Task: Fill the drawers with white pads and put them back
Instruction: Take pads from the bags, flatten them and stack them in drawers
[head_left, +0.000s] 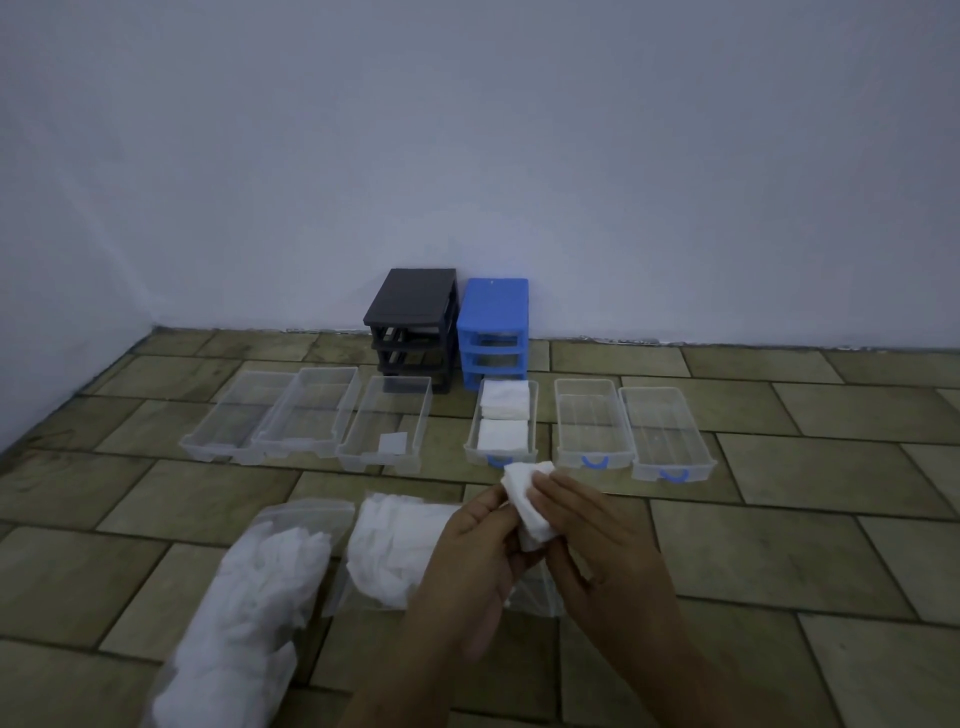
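Pinched between both hands, just above the tiled floor (779, 545): a white pad (530, 506), soft, squarish, folded or creased, its upper corner poking past the fingertips. Left hand (470, 551) curled under and behind it, thumb against the near face; right hand (592, 530) closed over its right edge, fingers laid across the front. Held just in front of the blue-handled drawer (501, 423), which already carries two stacks of white pads. Right of that, two more clear drawers with blue handles (592, 426) (667, 434), bare inside, side by side and nearly touching. Left of it, three clear plastic drawers (387, 423) (311, 413) (236, 418), the nearest with a small pale square near its front. Behind, against the wall: a black drawer frame (413, 322) and a blue drawer frame (493, 332), standing side by side, slots open. Nearer, left of the hands: two clear plastic bags (249, 587) (395, 551) stuffed with crumpled white pads. No brand, label or writing readable anywhere; picture dim and soft.
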